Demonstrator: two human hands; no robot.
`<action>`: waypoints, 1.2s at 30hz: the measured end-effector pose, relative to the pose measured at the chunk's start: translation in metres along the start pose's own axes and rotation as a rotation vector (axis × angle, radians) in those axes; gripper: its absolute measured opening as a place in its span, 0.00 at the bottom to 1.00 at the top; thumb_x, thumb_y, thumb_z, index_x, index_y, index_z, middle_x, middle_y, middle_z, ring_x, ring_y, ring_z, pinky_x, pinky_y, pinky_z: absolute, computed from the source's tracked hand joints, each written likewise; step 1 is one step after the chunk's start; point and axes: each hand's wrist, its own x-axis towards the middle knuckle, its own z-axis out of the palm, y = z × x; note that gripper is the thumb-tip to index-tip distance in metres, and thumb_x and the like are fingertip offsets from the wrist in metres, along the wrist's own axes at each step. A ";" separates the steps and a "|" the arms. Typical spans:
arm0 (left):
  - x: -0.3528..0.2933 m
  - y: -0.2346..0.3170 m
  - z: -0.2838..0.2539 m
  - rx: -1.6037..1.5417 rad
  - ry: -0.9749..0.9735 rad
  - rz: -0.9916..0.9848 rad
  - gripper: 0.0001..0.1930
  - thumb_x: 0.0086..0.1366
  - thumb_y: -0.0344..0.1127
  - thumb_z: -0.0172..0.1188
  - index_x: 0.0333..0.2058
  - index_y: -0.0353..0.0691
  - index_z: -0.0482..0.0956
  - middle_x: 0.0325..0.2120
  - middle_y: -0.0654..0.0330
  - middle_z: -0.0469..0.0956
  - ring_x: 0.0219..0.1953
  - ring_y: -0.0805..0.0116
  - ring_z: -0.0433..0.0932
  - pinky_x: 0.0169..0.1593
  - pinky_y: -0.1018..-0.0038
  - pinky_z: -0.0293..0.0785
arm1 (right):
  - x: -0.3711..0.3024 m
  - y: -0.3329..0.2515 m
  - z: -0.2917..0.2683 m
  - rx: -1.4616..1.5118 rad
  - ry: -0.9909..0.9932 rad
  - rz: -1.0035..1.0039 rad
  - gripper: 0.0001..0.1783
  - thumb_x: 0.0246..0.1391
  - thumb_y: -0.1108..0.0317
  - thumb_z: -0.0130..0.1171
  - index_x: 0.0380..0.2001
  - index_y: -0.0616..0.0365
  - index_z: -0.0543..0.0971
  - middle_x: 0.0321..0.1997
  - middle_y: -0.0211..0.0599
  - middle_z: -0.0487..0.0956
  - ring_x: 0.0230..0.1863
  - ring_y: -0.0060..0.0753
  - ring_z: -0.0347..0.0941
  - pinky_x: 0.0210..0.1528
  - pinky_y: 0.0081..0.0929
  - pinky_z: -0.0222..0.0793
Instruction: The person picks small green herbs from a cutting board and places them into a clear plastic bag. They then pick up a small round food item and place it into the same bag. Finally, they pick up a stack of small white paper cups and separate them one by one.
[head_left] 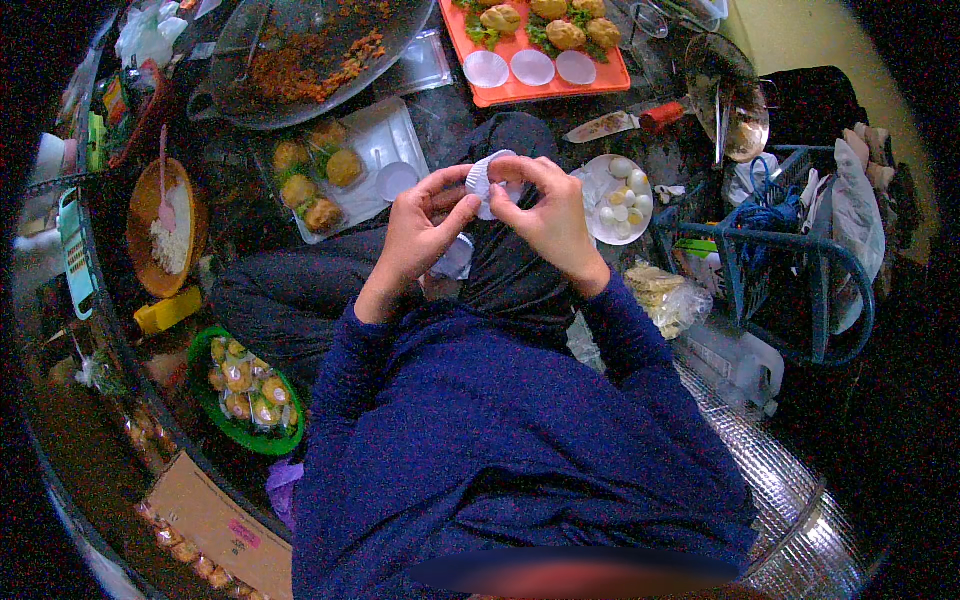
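Observation:
A white pleated paper cup (481, 182) is pinched between both hands above my lap. My left hand (428, 222) has its fingers curled against the cup's left side. From the right, my right hand (545, 208) grips the cup's edge with thumb and forefinger; whether more than one cup is nested there I cannot tell. A white bundle (455, 258), possibly more paper cups, rests below my hands. Beyond them, an orange tray (500, 97) carries filled buns on lettuce and three paper cups (532, 68). The pale tray (407, 130) holds several buns (343, 168) and one cup (397, 181).
A large pan (400, 30) of orange-brown filling stands far left. At right are a knife (605, 127), a plate of eggs (620, 232) and a blue basket (790, 240). Leftward lie a rice bowl (143, 240), a grater (75, 255) and a green basket (207, 400) of wrapped buns.

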 end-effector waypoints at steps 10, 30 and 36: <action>0.002 -0.002 -0.004 -0.027 0.016 -0.026 0.19 0.66 0.32 0.56 0.54 0.33 0.70 0.38 0.58 0.80 0.39 0.76 0.78 0.43 0.79 0.75 | 0.000 0.005 0.007 0.060 0.004 -0.048 0.10 0.44 0.69 0.65 0.33 0.56 0.82 0.32 0.31 0.82 0.32 0.26 0.71 0.35 0.23 0.67; 0.000 -0.002 0.000 0.067 0.111 0.117 0.17 0.64 0.31 0.56 0.52 0.33 0.72 0.37 0.56 0.81 0.38 0.76 0.78 0.42 0.79 0.74 | -0.001 0.005 0.008 0.225 -0.040 0.127 0.03 0.46 0.73 0.62 0.26 0.60 0.81 0.30 0.27 0.80 0.33 0.17 0.69 0.38 0.18 0.66; -0.002 0.004 0.003 0.287 0.147 0.163 0.19 0.61 0.30 0.58 0.51 0.34 0.72 0.37 0.53 0.82 0.38 0.71 0.81 0.39 0.75 0.78 | -0.004 0.002 0.017 0.299 -0.013 0.260 0.05 0.48 0.72 0.64 0.29 0.60 0.79 0.29 0.27 0.79 0.33 0.15 0.72 0.37 0.18 0.68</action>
